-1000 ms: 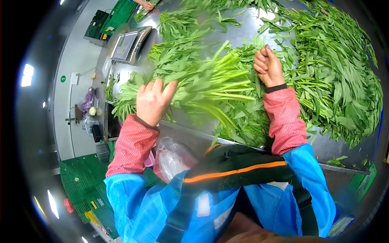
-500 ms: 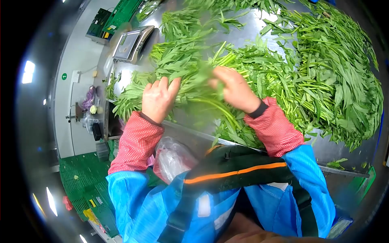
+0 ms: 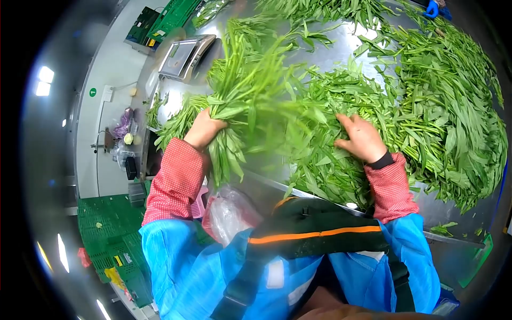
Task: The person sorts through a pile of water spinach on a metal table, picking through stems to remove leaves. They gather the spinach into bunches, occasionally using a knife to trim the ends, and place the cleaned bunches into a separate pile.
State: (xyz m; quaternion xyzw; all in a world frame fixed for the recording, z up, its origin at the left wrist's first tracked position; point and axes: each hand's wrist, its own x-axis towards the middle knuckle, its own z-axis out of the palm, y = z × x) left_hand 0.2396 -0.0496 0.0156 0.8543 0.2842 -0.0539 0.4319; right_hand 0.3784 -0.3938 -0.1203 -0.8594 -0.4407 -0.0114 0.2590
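Observation:
My left hand [image 3: 204,129] is wrapped round a bunch of water spinach [image 3: 234,98], its stems pointing up and away and some leaves hanging down by the table edge. The bunch's right side is smeared by motion. Over a loose pile of water spinach [image 3: 325,165], my right hand [image 3: 362,140] is open, thumb and fingers apart, with nothing visibly held. A far larger heap of the same greens [image 3: 453,117] lies farther right on the metal table [image 3: 320,50]. Beyond my left hand lie more bunches, partly hidden by the held one.
A weighing scale [image 3: 178,57] stands at the table's far left. Green crates [image 3: 109,221] are at lower left, and a plastic bag [image 3: 226,216] sits below the table edge. Another person's blue-gloved hand [image 3: 433,9] shows at the top right.
The bunch was across both hands; now only my left hand holds it, with its stems swung upward. My right hand has moved right and opened over the loose pile.

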